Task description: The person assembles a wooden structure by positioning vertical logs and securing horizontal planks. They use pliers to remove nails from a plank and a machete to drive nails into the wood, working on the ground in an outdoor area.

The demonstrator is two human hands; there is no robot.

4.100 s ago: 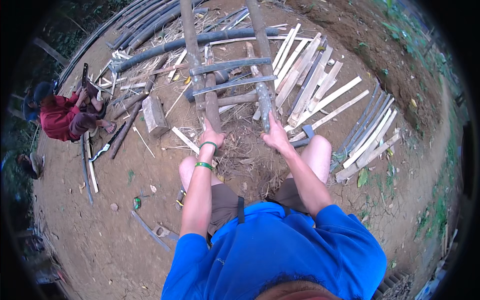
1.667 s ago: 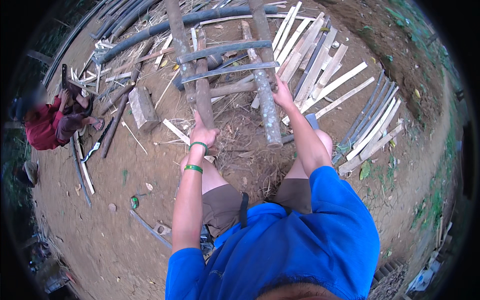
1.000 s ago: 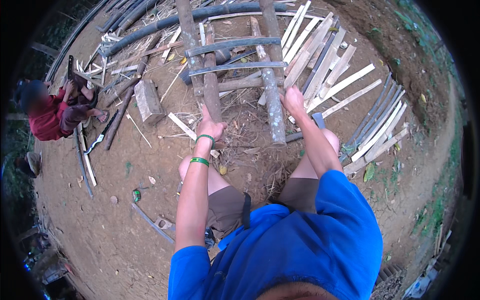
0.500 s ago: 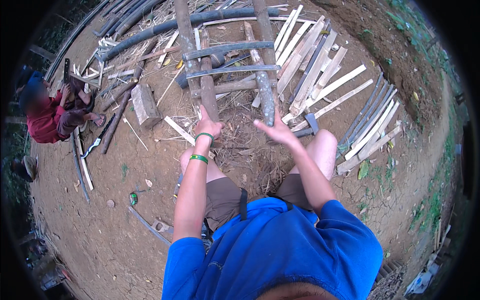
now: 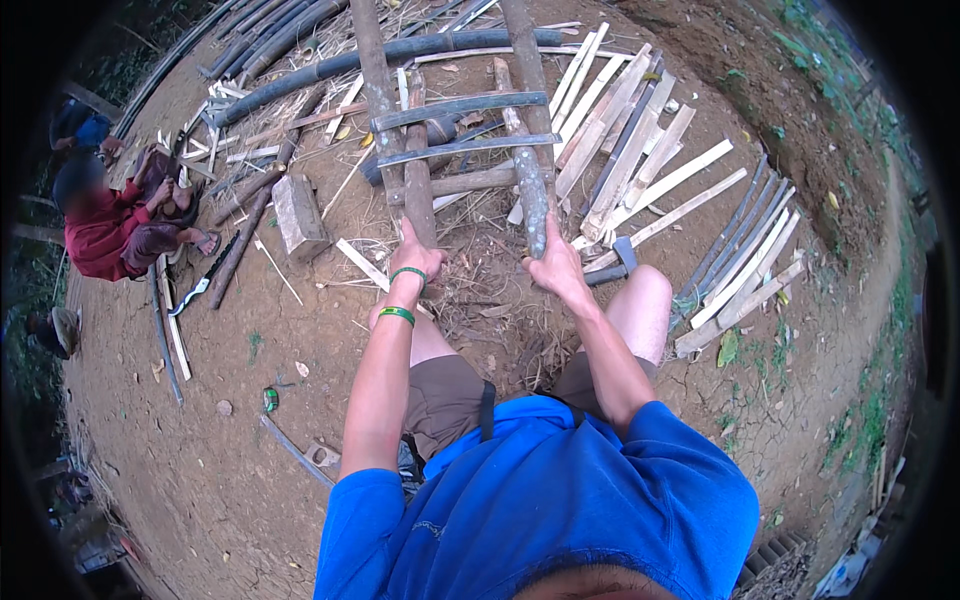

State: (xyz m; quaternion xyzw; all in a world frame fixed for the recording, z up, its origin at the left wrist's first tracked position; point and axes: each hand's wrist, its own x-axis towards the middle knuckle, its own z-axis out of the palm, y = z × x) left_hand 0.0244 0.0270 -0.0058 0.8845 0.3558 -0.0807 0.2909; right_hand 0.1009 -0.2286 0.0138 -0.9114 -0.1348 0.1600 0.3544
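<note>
Both hands grip the near ends of the ladder-like frame: left hand (image 5: 418,262) closed around the left pole (image 5: 378,100), right hand (image 5: 556,268) around the right pole (image 5: 527,120), both poles running straight away from the person over the ground.

The far ends of both poles, one gripped by the left hand (image 5: 417,262) and one by the right hand (image 5: 556,270), are cut off at the upper edge. The palms are hidden. The small green object (image 5: 270,399) below-left of the left hand cannot be identified.
</note>
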